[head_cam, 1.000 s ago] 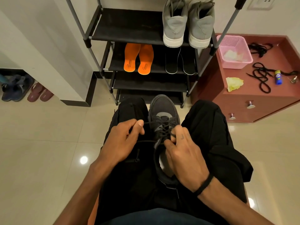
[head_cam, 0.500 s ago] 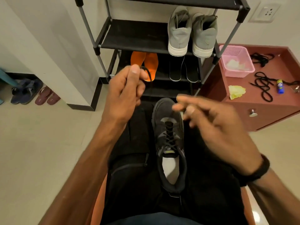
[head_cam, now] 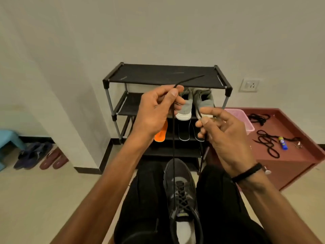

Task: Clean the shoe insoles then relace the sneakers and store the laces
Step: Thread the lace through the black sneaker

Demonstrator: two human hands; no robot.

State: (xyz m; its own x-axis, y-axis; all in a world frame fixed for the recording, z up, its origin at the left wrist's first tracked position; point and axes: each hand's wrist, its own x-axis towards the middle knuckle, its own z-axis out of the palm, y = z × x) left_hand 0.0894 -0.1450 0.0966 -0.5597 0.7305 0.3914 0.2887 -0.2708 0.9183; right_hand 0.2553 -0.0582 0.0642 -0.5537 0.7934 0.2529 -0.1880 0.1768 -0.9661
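Laces are running taut from the dark grey mesh sneaker (head_cam: 182, 194), which is lying toe-forward between your black-trousered thighs (head_cam: 146, 199). Your left hand (head_cam: 156, 111) is raised in front of the shelves, its grip closed on one end of the thin black shoelace (head_cam: 173, 147): thumb and forefinger are pinching it, and the loose tip is sticking up and out to the right above your knuckles. From that pinch the lace is dropping straight down to the sneaker's eyelets. Your right hand (head_cam: 226, 136) is holding the other end, with thumb and forefinger pinching it and the remaining fingers loosely curled; that strand is running down past your palm toward the shoe, though its lower part is hard to follow against the dark trousers. A black band (head_cam: 246, 172) is sitting on your right wrist.

Behind your hands, the black metal-framed shoe rack (head_cam: 165, 76) is standing against the wall. A pair of grey sneakers with white soles (head_cam: 195, 104) is sitting heel-out on its second shelf, and below it an orange foam insole (head_cam: 161, 134) is lying beside two black insoles with pale edging (head_cam: 184, 131). To the right, the reddish-brown low table (head_cam: 290, 155) is carrying a pink plastic basket (head_cam: 242, 118), loose black laces (head_cam: 267, 141) and a small blue and yellow tube (head_cam: 282, 142). Dark sandals (head_cam: 33, 154) are lying on the floor at the left.
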